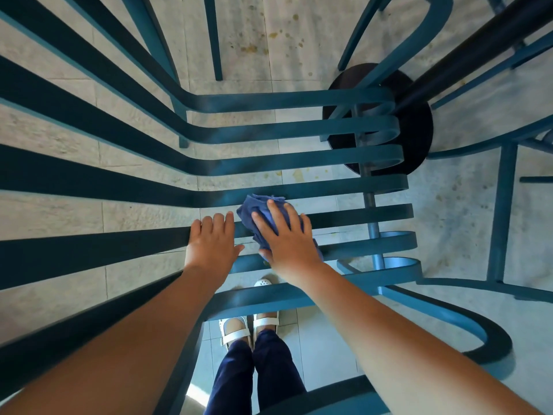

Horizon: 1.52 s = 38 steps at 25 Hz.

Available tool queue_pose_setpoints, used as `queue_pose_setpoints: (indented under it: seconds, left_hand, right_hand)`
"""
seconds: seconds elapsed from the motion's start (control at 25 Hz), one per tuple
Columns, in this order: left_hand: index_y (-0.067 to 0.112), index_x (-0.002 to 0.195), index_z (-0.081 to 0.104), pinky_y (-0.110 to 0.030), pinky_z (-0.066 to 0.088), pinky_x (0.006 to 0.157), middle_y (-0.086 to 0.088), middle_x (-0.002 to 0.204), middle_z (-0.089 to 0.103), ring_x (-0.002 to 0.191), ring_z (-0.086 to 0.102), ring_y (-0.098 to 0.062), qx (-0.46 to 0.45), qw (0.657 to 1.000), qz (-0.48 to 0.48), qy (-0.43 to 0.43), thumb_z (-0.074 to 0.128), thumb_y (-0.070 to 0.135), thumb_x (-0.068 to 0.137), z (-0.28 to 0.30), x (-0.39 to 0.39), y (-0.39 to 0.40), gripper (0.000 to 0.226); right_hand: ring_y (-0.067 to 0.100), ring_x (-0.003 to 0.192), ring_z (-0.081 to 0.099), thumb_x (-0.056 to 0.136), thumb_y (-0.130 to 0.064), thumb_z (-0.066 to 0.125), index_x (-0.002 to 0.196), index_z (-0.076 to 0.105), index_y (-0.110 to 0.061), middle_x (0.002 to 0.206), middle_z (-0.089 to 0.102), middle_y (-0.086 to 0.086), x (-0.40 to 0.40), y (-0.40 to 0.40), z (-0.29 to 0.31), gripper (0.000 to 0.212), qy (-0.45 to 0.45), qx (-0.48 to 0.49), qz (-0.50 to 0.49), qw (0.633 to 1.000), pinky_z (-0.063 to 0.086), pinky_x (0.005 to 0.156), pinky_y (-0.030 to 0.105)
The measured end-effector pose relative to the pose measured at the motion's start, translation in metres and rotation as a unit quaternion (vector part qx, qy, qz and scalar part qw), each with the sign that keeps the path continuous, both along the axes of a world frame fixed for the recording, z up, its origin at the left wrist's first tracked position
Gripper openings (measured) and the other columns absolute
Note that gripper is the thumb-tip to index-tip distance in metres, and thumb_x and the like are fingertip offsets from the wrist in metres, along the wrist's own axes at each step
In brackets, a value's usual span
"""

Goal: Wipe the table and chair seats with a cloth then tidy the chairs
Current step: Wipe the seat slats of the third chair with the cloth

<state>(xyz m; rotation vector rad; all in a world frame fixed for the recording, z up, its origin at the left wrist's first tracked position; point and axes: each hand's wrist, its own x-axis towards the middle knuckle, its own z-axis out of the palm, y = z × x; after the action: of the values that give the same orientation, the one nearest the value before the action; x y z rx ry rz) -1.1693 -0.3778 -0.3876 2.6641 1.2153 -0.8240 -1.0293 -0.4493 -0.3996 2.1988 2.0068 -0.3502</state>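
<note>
Here the person leans over a teal chair (299, 158) made of flat metal slats, and the view looks straight down through the slats to the pale tiled floor (466, 205). The right hand (288, 239) lies on a crumpled blue cloth (257, 215), its fingers spread and bent over the bunched fabric, pressing it onto two neighbouring seat slats near the middle of the seat. The thumb sits at the lower edge of the cloth, so the hand both presses and loosely grips it. The cloth pokes out beyond the fingertips toward the next slat up.

The left hand (211, 245) rests just beside the right, on the same slat, where the seat bends into the backrest. Its fingers are straight and held close together, and its palm lies flat on the metal; it holds nothing. The two hands are near each other but do not touch.

Under the seat stand the person's feet in white shoes (250, 326), with dark blue trousers (254, 378) above them. Beyond the chair's front edge, a round black table base (419, 136) sits on the floor, and a dark pole rises from it toward the upper right. More teal chair legs (214, 37) and frames stand around it, and yellowish stains (269, 35) mark the tiles farther off.
</note>
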Motion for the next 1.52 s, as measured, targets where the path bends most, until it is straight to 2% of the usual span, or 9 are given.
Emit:
queue_pose_setpoints:
  seconds: [0.2, 0.48, 0.68, 0.84, 0.92, 1.04, 1.16, 1.28, 1.52]
  left_hand:
    - [0.011, 0.131, 0.034, -0.034, 0.034, 0.096, -0.006, 0.129, 0.045, 0.118, 0.045, -0.023, -0.042, 0.999, -0.020, 0.014, 0.025, 0.052, 0.097, -0.012, 0.007, 0.021, 0.054]
    - [0.011, 0.144, 0.022, -0.036, 0.035, 0.095, -0.007, 0.127, 0.040, 0.117, 0.042, -0.024, -0.007, 0.987, -0.146, 0.070, 0.034, 0.035, 0.099, -0.016, 0.007, 0.019, 0.053]
    - [0.016, 0.123, 0.036, -0.033, 0.036, 0.089, -0.003, 0.121, 0.051, 0.110, 0.053, -0.022, -0.008, 0.998, -0.055, 0.014, 0.019, 0.057, 0.095, -0.022, 0.008, 0.018, 0.053]
    - [0.017, 0.118, 0.041, -0.034, 0.037, 0.085, -0.003, 0.116, 0.055, 0.105, 0.055, -0.023, 0.004, 0.999, -0.036, -0.010, 0.018, 0.063, 0.092, -0.024, 0.010, 0.016, 0.057]
    - [0.012, 0.113, 0.047, -0.037, 0.041, 0.081, -0.006, 0.108, 0.057, 0.098, 0.057, -0.026, -0.010, 0.998, -0.028, -0.054, 0.034, 0.061, 0.090, -0.033, 0.022, 0.009, 0.056]
    - [-0.001, 0.088, 0.054, -0.040, 0.048, 0.062, -0.015, 0.077, 0.056, 0.067, 0.057, -0.032, 0.011, 0.986, -0.023, -0.163, 0.069, 0.049, 0.072, -0.047, 0.042, -0.010, 0.054]
    - [0.000, 0.094, 0.053, -0.041, 0.046, 0.066, -0.015, 0.078, 0.054, 0.067, 0.055, -0.032, 0.053, 0.978, -0.009, -0.201, 0.060, 0.051, 0.075, -0.053, 0.050, -0.021, 0.055]
    - [0.001, 0.093, 0.051, -0.041, 0.046, 0.064, -0.014, 0.078, 0.055, 0.067, 0.056, -0.031, 0.058, 0.969, -0.027, -0.237, 0.055, 0.051, 0.078, -0.054, 0.066, -0.023, 0.052]
    - [0.005, 0.085, 0.062, -0.037, 0.046, 0.060, -0.009, 0.074, 0.059, 0.064, 0.057, -0.028, 0.002, 0.970, -0.047, -0.238, 0.032, 0.058, 0.083, -0.050, 0.125, -0.033, 0.061]
  right_hand:
    - [0.029, 0.118, 0.048, 0.075, -0.037, 0.071, 0.138, 0.032, -0.024, 0.122, 0.058, 0.001, 0.010, 0.012, -0.024, 0.075, 0.069, 0.044, 0.109, 0.991, 0.039, 0.096, 0.047]
    - [0.025, 0.093, 0.055, 0.065, -0.013, 0.073, 0.133, 0.051, -0.021, 0.100, 0.060, -0.001, -0.007, 0.018, -0.026, 0.072, 0.071, 0.067, 0.072, 0.993, 0.039, 0.087, 0.042]
    - [0.024, 0.101, 0.051, 0.058, -0.006, 0.075, 0.135, 0.047, -0.025, 0.104, 0.057, -0.002, 0.009, 0.010, -0.026, 0.084, 0.057, 0.055, 0.052, 0.995, 0.028, 0.093, 0.042]
    - [0.025, 0.117, 0.041, 0.070, -0.006, 0.070, 0.143, 0.033, -0.029, 0.119, 0.049, -0.001, 0.038, -0.001, -0.017, 0.085, 0.050, -0.015, 0.023, 0.998, 0.011, 0.101, 0.041]
    - [0.025, 0.124, 0.035, 0.074, -0.005, 0.063, 0.145, 0.027, -0.030, 0.125, 0.044, 0.000, 0.034, -0.002, -0.013, 0.084, 0.059, -0.040, -0.001, 0.997, 0.009, 0.105, 0.044]
    - [0.027, 0.124, 0.038, 0.072, -0.003, 0.064, 0.144, 0.033, -0.029, 0.124, 0.048, 0.001, 0.033, -0.005, -0.015, 0.082, 0.069, -0.012, 0.000, 0.998, 0.019, 0.106, 0.050]
    - [0.026, 0.118, 0.045, 0.063, -0.005, 0.074, 0.137, 0.044, -0.029, 0.118, 0.054, 0.000, 0.048, -0.014, -0.025, 0.083, 0.062, 0.044, -0.015, 0.997, 0.027, 0.103, 0.051]
    - [0.022, 0.116, 0.043, 0.057, -0.012, 0.081, 0.134, 0.048, -0.030, 0.114, 0.056, -0.001, 0.066, -0.022, -0.028, 0.085, 0.063, 0.074, -0.023, 0.995, 0.021, 0.103, 0.046]
    - [0.020, 0.118, 0.032, 0.069, -0.016, 0.076, 0.133, 0.049, -0.027, 0.118, 0.055, 0.002, 0.131, -0.046, -0.022, 0.070, 0.068, 0.062, -0.052, 0.994, 0.012, 0.103, 0.045]
